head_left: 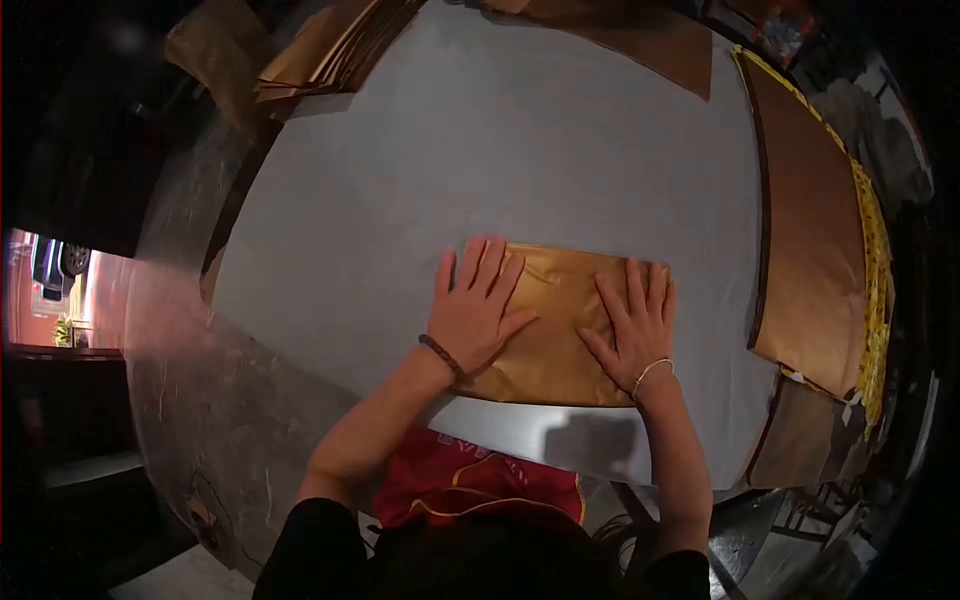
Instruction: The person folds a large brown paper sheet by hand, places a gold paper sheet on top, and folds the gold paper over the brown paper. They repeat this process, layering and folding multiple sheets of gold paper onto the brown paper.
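Note:
A folded sheet of brown paper (553,345) lies flat near the front edge of the grey-covered table. My left hand (478,300) rests on its left side, fingers spread, with the fingertips reaching past the paper's far left corner. On the right side of the paper, my right hand (635,325) presses flat with its fingers apart. Both palms face down. A dark beaded bracelet (440,355) circles my left wrist and a thin pale bracelet (652,374) my right.
The grey table covering (520,150) spreads ahead of my hands. Stacked brown paper (335,50) lies at the far left, with more brown sheets (650,45) at the far edge. A brown panel (810,220) with yellow edging (873,270) stands along the right.

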A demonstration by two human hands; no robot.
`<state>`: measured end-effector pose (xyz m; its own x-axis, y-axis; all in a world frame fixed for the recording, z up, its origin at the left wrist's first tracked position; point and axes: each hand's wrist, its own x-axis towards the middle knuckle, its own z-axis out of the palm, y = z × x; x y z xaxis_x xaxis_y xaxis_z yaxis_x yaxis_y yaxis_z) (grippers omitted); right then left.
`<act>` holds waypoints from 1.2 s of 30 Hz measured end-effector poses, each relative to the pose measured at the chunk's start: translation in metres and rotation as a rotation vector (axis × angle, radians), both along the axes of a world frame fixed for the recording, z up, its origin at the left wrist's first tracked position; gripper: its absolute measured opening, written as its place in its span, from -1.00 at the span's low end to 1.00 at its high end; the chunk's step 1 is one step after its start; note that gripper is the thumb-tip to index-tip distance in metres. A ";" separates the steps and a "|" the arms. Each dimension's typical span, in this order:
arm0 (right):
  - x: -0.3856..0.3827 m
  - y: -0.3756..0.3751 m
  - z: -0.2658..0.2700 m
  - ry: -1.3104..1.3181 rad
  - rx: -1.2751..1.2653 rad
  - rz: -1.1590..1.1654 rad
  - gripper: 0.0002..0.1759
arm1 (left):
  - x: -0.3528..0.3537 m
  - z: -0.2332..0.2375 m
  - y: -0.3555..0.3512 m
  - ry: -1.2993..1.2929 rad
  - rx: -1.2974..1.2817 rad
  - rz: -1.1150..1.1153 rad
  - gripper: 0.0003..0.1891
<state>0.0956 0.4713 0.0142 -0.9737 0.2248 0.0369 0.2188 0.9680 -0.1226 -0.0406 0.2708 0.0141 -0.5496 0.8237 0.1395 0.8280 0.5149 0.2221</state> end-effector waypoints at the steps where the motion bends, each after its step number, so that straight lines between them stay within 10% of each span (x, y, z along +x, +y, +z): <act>1: 0.000 0.000 0.001 -0.007 -0.011 -0.001 -0.21 | -0.003 -0.002 -0.001 0.024 -0.010 0.033 -0.28; 29: 0.030 -0.024 0.009 -0.067 0.007 0.152 -0.14 | 0.005 0.000 0.003 0.068 -0.034 0.158 -0.25; 36: 0.027 -0.026 0.009 -0.112 0.020 0.124 -0.16 | 0.098 0.001 0.020 -0.265 0.241 -0.266 -0.20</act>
<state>0.1222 0.4456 0.0235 -0.9922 0.1030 -0.0699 0.1087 0.9905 -0.0842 0.0571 0.2908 0.0151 -0.3658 0.9025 0.2275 0.8232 0.1996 0.5316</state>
